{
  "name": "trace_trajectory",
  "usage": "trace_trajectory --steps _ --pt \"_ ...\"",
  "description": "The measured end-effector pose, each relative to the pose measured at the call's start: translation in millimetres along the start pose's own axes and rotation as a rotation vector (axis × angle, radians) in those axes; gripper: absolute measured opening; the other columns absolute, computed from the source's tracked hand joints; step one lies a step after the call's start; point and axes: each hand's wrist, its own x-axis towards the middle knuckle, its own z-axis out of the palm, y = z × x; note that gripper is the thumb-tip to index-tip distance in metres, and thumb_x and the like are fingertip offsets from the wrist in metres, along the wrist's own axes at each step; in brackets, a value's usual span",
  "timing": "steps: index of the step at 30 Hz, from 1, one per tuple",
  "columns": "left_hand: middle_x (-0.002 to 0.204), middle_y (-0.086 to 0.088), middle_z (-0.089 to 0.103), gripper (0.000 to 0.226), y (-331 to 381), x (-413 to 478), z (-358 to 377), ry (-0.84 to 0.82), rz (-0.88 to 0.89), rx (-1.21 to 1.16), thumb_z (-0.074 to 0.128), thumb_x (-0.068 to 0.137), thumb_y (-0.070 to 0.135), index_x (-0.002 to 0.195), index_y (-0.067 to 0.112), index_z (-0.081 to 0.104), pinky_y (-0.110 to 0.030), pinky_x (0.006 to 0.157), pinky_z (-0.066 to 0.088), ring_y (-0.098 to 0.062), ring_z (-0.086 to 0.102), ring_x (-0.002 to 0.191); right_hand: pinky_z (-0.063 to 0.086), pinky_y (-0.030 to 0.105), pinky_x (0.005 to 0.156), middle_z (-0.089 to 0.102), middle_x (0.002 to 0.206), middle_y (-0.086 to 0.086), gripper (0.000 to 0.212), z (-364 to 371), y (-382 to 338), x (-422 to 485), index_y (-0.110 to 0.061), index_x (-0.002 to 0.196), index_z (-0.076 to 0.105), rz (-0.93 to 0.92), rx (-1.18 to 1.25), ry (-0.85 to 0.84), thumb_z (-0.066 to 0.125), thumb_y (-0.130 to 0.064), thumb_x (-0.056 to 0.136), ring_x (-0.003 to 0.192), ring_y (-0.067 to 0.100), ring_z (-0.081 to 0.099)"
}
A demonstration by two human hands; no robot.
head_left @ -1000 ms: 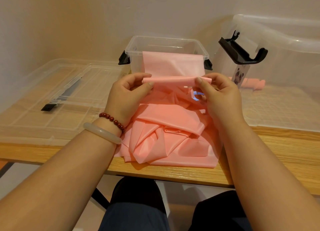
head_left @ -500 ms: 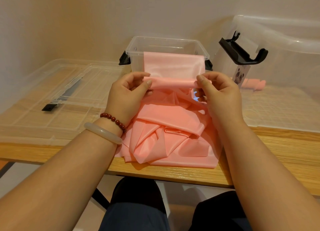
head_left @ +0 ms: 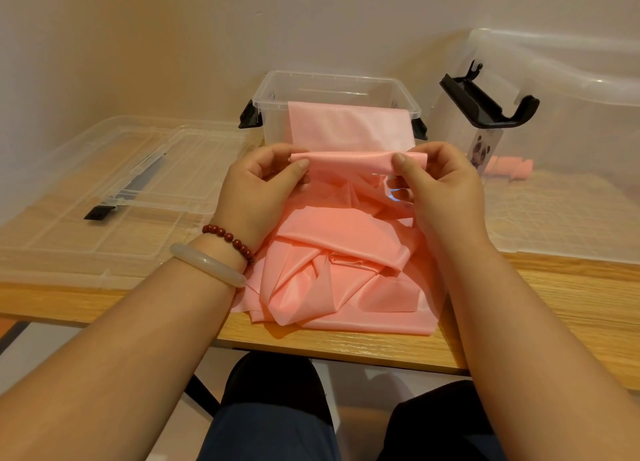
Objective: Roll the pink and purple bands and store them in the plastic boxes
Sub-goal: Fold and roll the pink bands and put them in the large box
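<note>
At the centre of the frame, the left hand (head_left: 263,190) and right hand (head_left: 443,190) each pinch 1 end of the rolled edge of the pink band (head_left: 346,252), thumbs on the near side, fingers curled behind. The band's far end drapes over the front rim of the small clear box (head_left: 332,78); its loose remainder lies crumpled on the wooden table (head_left: 571,304) below the hands. Inside the large clear box (head_left: 571,90) at upper right lie pink rolls (head_left: 509,168), perhaps 2, blurred through the wall. Clear lids (head_left: 156,183) lie at left.
</note>
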Motion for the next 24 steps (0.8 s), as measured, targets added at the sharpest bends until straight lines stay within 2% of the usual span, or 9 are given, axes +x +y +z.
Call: trace_trajectory --steps 3,6,8,9,12,16,19,21,24 --pt "0.087 -0.005 0.070 0.013 -0.1 -0.5 0.4 -0.005 0.004 0.016 0.064 0.090 0.007 0.092 0.018 0.070 -0.020 0.074 0.054 -0.011 0.068 0.080 0.055 0.033 0.060 0.068 0.078 0.004 0.014 -0.1 -0.5 0.2 -0.029 0.093 0.058 -0.040 0.001 0.018 0.067 -0.018 0.092 0.062 0.015 0.065" --pt "0.087 -0.001 0.070 0.009 0.6 -0.5 -0.1 0.017 0.019 0.062 0.065 0.089 0.009 0.095 0.013 0.071 -0.014 0.069 0.051 -0.003 0.067 0.075 0.051 0.030 0.057 0.066 0.071 0.005 0.005 0.0 -0.9 0.0 -0.023 0.089 0.063 -0.052 -0.003 0.007 0.065 -0.020 0.093 0.059 0.014 0.061" --pt "0.086 -0.002 0.069 0.009 0.4 -0.3 0.1 0.030 0.008 0.046 0.065 0.089 0.007 0.097 0.010 0.070 -0.014 0.067 0.051 -0.003 0.066 0.071 0.052 0.026 0.058 0.069 0.075 0.001 0.003 0.1 -1.3 -0.6 -0.020 0.093 0.067 -0.039 0.008 -0.016 0.067 -0.023 0.092 0.062 0.012 0.064" --pt "0.087 -0.004 0.068 0.010 0.2 -0.1 0.1 0.035 0.007 0.038 0.065 0.089 0.006 0.098 0.010 0.069 -0.015 0.067 0.052 -0.006 0.067 0.071 0.053 0.026 0.059 0.070 0.080 0.001 0.009 -0.1 -1.3 -0.7 -0.020 0.097 0.068 -0.023 0.018 -0.032 0.070 -0.023 0.089 0.065 0.011 0.067" --pt "0.086 -0.006 0.063 0.016 -1.1 1.7 -1.3 0.048 0.024 0.034 0.064 0.090 0.004 0.101 0.016 0.065 -0.018 0.067 0.055 -0.010 0.067 0.071 0.057 0.027 0.062 0.072 0.091 0.003 0.021 -1.4 -2.1 -2.0 -0.020 0.106 0.067 0.004 0.030 -0.069 0.074 -0.018 0.086 0.072 0.014 0.071" --pt "0.087 -0.004 0.066 0.012 0.4 0.1 -0.4 0.040 0.035 0.039 0.061 0.091 0.002 0.100 0.009 0.067 -0.016 0.066 0.053 -0.005 0.067 0.068 0.059 0.033 0.061 0.071 0.079 -0.001 0.005 -2.0 -3.9 -2.2 -0.019 0.096 0.067 -0.015 -0.006 -0.046 0.068 -0.020 0.091 0.070 0.012 0.070" --pt "0.091 -0.009 0.068 0.015 2.1 -2.2 -0.9 0.017 0.019 0.015 0.062 0.091 0.004 0.104 0.005 0.067 -0.018 0.069 0.054 -0.008 0.068 0.074 0.060 0.041 0.055 0.070 0.085 0.003 0.005 -0.6 -5.6 -3.2 -0.021 0.089 0.063 0.020 0.052 -0.053 0.066 -0.020 0.093 0.076 0.016 0.073" --pt "0.092 -0.011 0.068 0.017 1.6 -2.6 -1.6 -0.020 0.020 0.024 0.063 0.090 0.003 0.107 0.007 0.066 -0.021 0.073 0.056 -0.011 0.068 0.079 0.058 0.036 0.049 0.069 0.085 0.003 0.007 -0.4 -6.7 -3.6 -0.019 0.088 0.062 0.031 0.080 -0.043 0.065 -0.019 0.094 0.074 0.014 0.073" --pt "0.083 -0.006 0.070 0.015 0.0 -2.3 -0.8 -0.032 0.032 0.057 0.063 0.090 0.003 0.100 0.012 0.067 -0.024 0.073 0.057 -0.010 0.068 0.076 0.054 0.025 0.053 0.069 0.080 0.002 0.006 -1.1 -4.9 -1.8 -0.018 0.090 0.061 0.001 0.044 -0.004 0.066 -0.018 0.093 0.067 0.012 0.070"
